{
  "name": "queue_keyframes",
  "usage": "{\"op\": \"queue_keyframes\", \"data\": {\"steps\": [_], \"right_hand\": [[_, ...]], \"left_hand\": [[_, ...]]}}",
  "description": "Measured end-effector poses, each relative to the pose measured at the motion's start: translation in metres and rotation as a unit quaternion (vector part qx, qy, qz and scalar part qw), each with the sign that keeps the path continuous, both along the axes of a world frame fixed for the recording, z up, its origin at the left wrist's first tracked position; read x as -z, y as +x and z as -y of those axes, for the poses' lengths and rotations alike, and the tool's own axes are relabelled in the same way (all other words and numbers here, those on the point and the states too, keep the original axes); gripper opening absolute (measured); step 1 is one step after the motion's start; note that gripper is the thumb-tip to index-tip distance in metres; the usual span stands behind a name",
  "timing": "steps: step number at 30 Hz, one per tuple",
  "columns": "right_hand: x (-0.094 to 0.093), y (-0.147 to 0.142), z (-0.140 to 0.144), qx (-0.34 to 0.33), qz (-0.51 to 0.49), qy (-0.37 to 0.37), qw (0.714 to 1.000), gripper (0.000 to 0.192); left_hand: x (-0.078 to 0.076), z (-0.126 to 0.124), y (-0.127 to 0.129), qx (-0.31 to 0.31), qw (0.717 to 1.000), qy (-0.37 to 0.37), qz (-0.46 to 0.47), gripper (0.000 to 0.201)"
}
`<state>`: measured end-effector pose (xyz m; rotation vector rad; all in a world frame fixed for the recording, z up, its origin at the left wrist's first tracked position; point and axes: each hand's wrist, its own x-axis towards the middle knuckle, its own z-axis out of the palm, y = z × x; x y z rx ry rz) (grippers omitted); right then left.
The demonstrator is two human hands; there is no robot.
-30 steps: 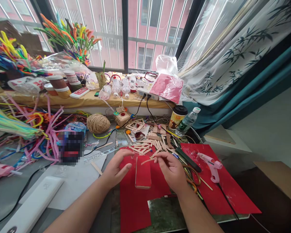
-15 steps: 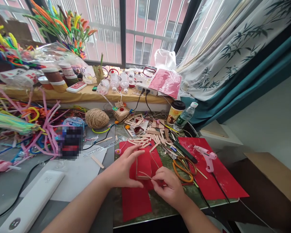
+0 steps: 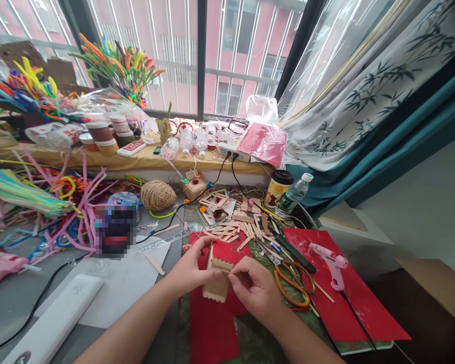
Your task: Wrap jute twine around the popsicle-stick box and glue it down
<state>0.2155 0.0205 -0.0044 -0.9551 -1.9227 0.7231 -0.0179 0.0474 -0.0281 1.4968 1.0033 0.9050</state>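
My left hand grips a small box of wooden craft sticks, its thumb along the near side and fingers behind. The box is tilted up over the red sheet, showing a red top and pale stick sides. At the box's right edge, my right hand is closed in a pinch on a thin piece of twine; little of the twine shows between the fingertips. Orange-handled scissors lie just right of that hand.
A pink glue gun rests on another red sheet at right. Loose craft sticks are heaped behind the hands, near a twine ball. A cup and water bottle stand behind. Pipe cleaners crowd the left.
My left hand, open above the box before, has closed round it and tilted it up. My right hand has brought the twine against the box's edge. The view has shifted slightly.
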Motion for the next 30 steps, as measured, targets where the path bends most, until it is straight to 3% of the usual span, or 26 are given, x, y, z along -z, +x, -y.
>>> {"op": "queue_keyframes", "data": {"steps": [4,11,18,24,30], "right_hand": [[-0.004,-0.015,-0.020,0.013,0.001,0.035,0.999,0.008],[0.012,-0.019,-0.025,0.008,-0.048,0.054,0.997,0.010],[0.016,-0.019,-0.029,0.018,-0.091,0.019,0.995,0.007],[0.031,-0.018,-0.023,0.014,-0.142,-0.051,0.988,0.004],[0.040,-0.021,-0.021,0.037,-0.229,-0.108,0.967,0.016]], "left_hand": [[0.002,-0.005,0.001,-0.021,0.997,-0.038,0.062,0.081],[0.010,-0.006,0.001,-0.001,0.991,-0.037,0.128,0.083],[0.014,-0.013,0.003,-0.023,0.983,-0.048,0.177,0.067],[0.017,-0.014,0.006,-0.021,0.973,-0.077,0.218,0.066],[0.022,-0.012,0.009,-0.024,0.971,-0.083,0.224,0.065]]}}
